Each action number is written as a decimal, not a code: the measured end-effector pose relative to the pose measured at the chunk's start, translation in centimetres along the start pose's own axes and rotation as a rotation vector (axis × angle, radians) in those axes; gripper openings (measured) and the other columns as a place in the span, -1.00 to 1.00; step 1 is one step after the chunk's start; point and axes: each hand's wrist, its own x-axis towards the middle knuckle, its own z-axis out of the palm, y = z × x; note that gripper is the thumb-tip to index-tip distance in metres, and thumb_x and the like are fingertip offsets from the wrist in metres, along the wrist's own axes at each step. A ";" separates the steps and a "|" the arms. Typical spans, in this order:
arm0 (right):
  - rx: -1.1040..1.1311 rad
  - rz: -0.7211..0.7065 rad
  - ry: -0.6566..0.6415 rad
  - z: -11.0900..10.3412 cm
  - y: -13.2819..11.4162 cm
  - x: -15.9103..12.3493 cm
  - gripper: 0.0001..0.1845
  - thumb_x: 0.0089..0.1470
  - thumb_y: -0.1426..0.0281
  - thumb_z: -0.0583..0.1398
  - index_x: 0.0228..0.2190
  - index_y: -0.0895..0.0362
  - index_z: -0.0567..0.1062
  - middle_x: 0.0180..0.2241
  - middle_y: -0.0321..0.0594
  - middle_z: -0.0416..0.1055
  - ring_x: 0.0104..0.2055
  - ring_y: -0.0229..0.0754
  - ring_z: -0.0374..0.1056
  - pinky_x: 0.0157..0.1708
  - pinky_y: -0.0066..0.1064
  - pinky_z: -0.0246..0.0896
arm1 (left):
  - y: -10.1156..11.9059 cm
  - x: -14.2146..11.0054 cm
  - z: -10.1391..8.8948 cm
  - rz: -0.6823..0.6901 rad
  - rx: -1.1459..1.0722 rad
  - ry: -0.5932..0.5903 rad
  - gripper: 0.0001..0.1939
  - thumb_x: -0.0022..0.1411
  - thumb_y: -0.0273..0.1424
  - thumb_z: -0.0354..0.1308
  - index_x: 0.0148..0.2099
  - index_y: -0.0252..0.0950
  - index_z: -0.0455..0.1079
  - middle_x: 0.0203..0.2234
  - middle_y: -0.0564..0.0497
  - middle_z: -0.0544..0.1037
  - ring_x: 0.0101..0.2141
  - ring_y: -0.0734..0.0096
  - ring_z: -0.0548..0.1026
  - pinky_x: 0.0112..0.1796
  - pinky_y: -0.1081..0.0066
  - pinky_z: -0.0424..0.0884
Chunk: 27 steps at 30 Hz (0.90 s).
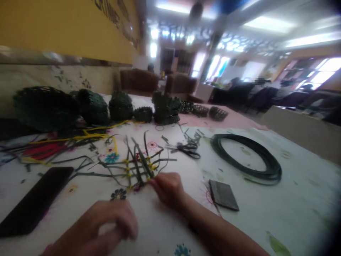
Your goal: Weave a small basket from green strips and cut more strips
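A small weave of dark green strips with yellow ties (pixel 138 167) lies on the flowered white tablecloth, its loose ends fanning out on all sides. At the weave's near right edge, my right hand (pixel 169 186) is closed, with thumb and fingers pinching a green strip (pixel 144 156). My left hand (pixel 112 220) hovers nearer to me, somewhat blurred. Its fingers are loosely curled, with a gap to the thumb and nothing visible in them. Black-handled scissors (pixel 188 148) lie just beyond the weave, to the right.
A coil of green strip (pixel 274 169) and a grey flat block (pixel 223 195) lie right. A dark slab (pixel 37 199) lies left, with yellow strips (pixel 90 136) and red strips (pixel 44 151) behind it. Several green woven baskets (pixel 93 106) line the back; cut scraps (pixel 195 135) lie beyond the scissors.
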 end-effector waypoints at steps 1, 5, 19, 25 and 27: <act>0.013 0.080 0.023 -0.1 0.6 0.2 -0.51 0.25 0.30 0.10 -0.70 0.12 0.18 -0.73 -0.43 0.06 -0.67 -0.37 -0.04 -0.61 -0.45 -0.16 | 0.2 0.8 -0.3 -0.049 0.007 -0.080 -0.81 0.28 -0.29 0.08 -0.22 -0.14 0.52 -0.27 0.02 0.58 -0.25 0.36 0.51 -0.18 0.40 0.44; 0.060 0.342 0.136 -0.2 2.5 0.9 -0.50 0.24 0.33 0.11 -0.70 0.10 0.12 -0.72 -0.46 -0.04 -0.66 -0.38 -0.09 -0.64 -0.49 -0.18 | -1.8 2.3 -0.9 -0.263 0.209 -0.007 -0.73 0.29 -0.30 -0.03 -0.24 -0.19 0.51 -0.32 0.00 0.59 -0.29 0.33 0.53 -0.23 0.38 0.44; 0.508 0.764 -0.075 0.8 2.8 0.5 -0.62 0.12 0.11 0.20 -0.22 0.17 0.55 -0.42 -0.13 0.53 -0.57 -0.19 0.34 -0.65 -0.44 0.22 | -7.2 9.8 0.8 -0.204 0.307 0.379 -0.48 0.19 -0.41 0.09 0.20 -0.44 0.26 0.14 -0.33 0.36 0.15 0.04 0.32 0.15 0.05 0.27; 0.181 0.326 -0.081 0.0 3.5 0.5 -0.81 0.21 0.32 0.14 -0.36 0.07 0.54 -0.50 -0.22 0.51 -0.50 -0.15 0.46 -0.53 -0.45 0.31 | -7.5 8.7 1.2 -0.086 0.161 0.433 -0.62 0.20 -0.47 0.11 0.08 -0.27 0.37 -0.05 -0.18 0.48 -0.02 0.18 0.44 0.03 0.13 0.41; 0.153 0.216 -0.135 -0.2 3.4 0.5 -0.81 0.23 0.38 0.11 -0.37 0.06 0.51 -0.55 -0.25 0.46 -0.55 -0.20 0.42 -0.57 -0.46 0.25 | -7.3 8.7 0.9 -0.102 0.099 0.431 -0.68 0.21 -0.47 0.10 0.02 -0.25 0.41 -0.10 -0.15 0.49 -0.06 0.21 0.45 -0.01 0.18 0.43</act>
